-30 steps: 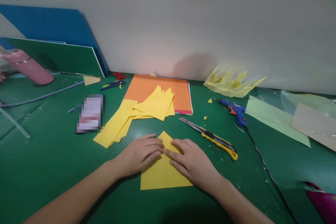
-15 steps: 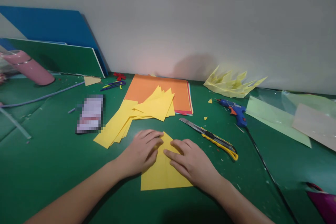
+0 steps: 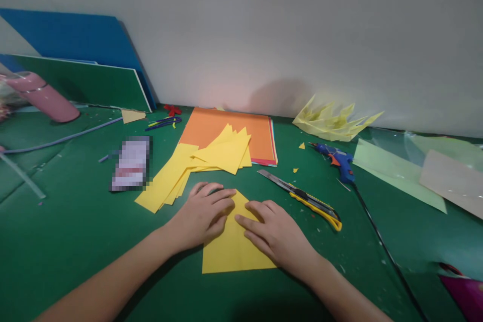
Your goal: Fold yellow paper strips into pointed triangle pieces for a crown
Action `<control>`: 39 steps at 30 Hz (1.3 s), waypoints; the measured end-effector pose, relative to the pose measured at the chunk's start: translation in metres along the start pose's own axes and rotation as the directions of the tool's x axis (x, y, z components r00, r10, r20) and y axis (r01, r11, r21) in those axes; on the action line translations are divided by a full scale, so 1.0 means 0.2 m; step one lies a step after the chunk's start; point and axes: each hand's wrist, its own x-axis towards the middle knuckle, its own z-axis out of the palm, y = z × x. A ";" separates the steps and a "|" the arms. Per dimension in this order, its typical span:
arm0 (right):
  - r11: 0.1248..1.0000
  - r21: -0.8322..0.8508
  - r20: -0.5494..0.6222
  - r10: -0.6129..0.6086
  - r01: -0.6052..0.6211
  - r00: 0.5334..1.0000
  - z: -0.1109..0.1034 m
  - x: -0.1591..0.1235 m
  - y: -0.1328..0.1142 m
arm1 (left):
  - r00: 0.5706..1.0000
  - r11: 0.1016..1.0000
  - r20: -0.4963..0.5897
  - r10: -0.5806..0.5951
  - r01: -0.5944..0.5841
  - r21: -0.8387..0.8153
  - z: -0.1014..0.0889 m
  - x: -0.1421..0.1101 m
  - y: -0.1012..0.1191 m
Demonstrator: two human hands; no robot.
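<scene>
A sheet of yellow paper (image 3: 236,254) lies flat on the green tabletop, its far end narrowing to a point between my hands. My left hand (image 3: 206,214) rests on the paper's upper left side, fingers apart and the index fingertip at the tip. On the right side my right hand (image 3: 277,234) presses with its fingers stretched out. Parts of both side edges are hidden under my hands. Beyond the paper lies a pile of cut yellow paper pieces (image 3: 222,151). A utility knife (image 3: 302,198) with its blade out lies to the right of my right hand.
Orange paper (image 3: 211,126) tops a stack of coloured sheets at the back. To the right are a blue glue gun (image 3: 339,161) with a black cord and a spiky yellow paper piece (image 3: 332,123). A blurred phone-like object (image 3: 131,163) and a pink bottle (image 3: 49,98) are left.
The outer fingers of my left hand have lifted slightly and shifted up. My right hand and the yellow paper stay in place.
</scene>
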 end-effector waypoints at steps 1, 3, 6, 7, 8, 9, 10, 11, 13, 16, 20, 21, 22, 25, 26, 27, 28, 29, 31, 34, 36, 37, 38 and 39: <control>1.000 0.002 0.002 0.002 -0.002 1.000 0.00 0.00 0.00 | 1.000 1.000 -0.005 0.005 -0.005 -0.005 -0.01 0.00 0.00; 1.000 0.009 -0.001 0.007 -0.007 1.000 0.00 0.00 0.00 | 1.000 1.000 -0.009 0.018 -0.018 -0.015 -0.03 0.00 -0.01; 1.000 0.024 -0.009 0.007 -0.007 1.000 0.00 0.01 0.00 | 0.999 0.998 0.005 0.050 -0.050 -0.026 -0.05 0.00 -0.01; 1.000 0.029 -0.010 0.005 -0.005 1.000 0.00 0.01 0.00 | 0.998 0.998 0.010 0.059 -0.058 -0.030 -0.05 0.00 -0.01; 0.999 0.033 -0.010 0.005 -0.005 1.000 0.00 0.00 0.00 | 0.998 0.998 0.012 0.063 -0.062 -0.032 -0.06 0.00 -0.01; 0.999 0.035 -0.009 0.005 -0.004 1.000 0.00 0.00 0.00 | 0.998 0.997 0.012 0.065 -0.064 -0.033 -0.06 0.00 -0.01; 0.999 0.035 -0.008 0.003 -0.003 1.000 0.00 0.00 0.00 | 0.998 0.997 0.012 0.065 -0.065 -0.034 -0.06 0.00 -0.01; 0.999 0.034 -0.004 0.003 -0.003 1.000 0.00 0.00 0.00 | 0.998 0.997 0.013 0.064 -0.064 -0.037 -0.06 -0.01 -0.01; 1.000 0.031 0.000 0.002 -0.002 1.000 0.00 0.00 0.00 | 0.998 0.997 0.022 0.061 -0.060 -0.047 -0.07 -0.01 -0.01; 0.999 0.033 0.004 0.005 -0.005 1.000 0.00 0.01 0.00 | 0.996 0.995 0.049 0.078 -0.075 -0.070 -0.09 -0.02 -0.03; 0.999 0.039 0.005 0.015 -0.015 1.000 0.00 0.01 0.00 | 0.990 0.988 0.089 0.113 -0.103 -0.119 -0.14 -0.03 -0.03; 0.999 0.038 0.008 0.018 -0.018 1.000 0.00 0.01 0.00 | 0.989 0.987 0.096 0.113 -0.101 -0.125 -0.15 -0.03 -0.03; 0.999 0.037 0.014 0.020 -0.021 1.000 -0.01 0.01 0.00 | 0.988 0.987 0.102 0.114 -0.101 -0.125 -0.16 -0.04 -0.04; 0.999 0.032 0.024 0.020 -0.021 1.000 -0.01 0.01 0.00 | 0.981 0.986 0.126 0.147 -0.136 -0.094 -0.18 -0.04 -0.05; 0.999 0.030 0.022 0.016 -0.017 1.000 -0.01 0.01 0.00 | 0.976 0.985 0.141 0.164 -0.153 -0.084 -0.19 -0.04 -0.05; 1.000 0.029 0.018 0.011 -0.011 1.000 -0.01 0.01 0.00 | 0.971 0.982 0.154 0.180 -0.170 -0.078 -0.20 -0.04 -0.06; 1.000 0.027 0.014 0.004 -0.004 1.000 -0.01 0.01 0.00 | 0.967 0.980 0.165 0.194 -0.183 -0.078 -0.21 -0.05 -0.07; 1.000 0.025 0.011 0.000 0.000 1.000 -0.01 0.00 0.00 | 0.963 0.977 0.172 0.205 -0.193 -0.084 -0.21 -0.05 -0.07; 1.000 0.023 0.007 -0.002 0.002 1.000 -0.01 0.00 0.00 | 0.960 0.974 0.173 0.219 -0.203 -0.104 -0.23 -0.06 -0.08; 0.999 0.032 0.010 0.004 -0.005 1.000 0.00 0.01 0.00 | 0.958 0.970 0.173 0.227 -0.207 -0.125 -0.25 -0.07 -0.09; 0.999 0.041 0.013 0.011 -0.012 1.000 0.00 0.00 0.00 | 0.957 0.970 0.177 0.228 -0.209 -0.123 -0.26 -0.07 -0.08; 0.999 0.045 0.014 0.014 -0.015 1.000 0.00 0.00 0.00 | 0.956 0.970 0.180 0.230 -0.211 -0.119 -0.26 -0.08 -0.08; 0.999 0.047 0.012 0.017 -0.018 1.000 0.00 0.00 0.00 | 0.955 0.970 0.184 0.231 -0.213 -0.115 -0.25 -0.08 -0.08; 0.999 0.049 0.010 0.020 -0.020 1.000 0.00 0.00 0.00 | 0.956 0.972 0.185 0.227 -0.210 -0.108 -0.25 -0.08 -0.07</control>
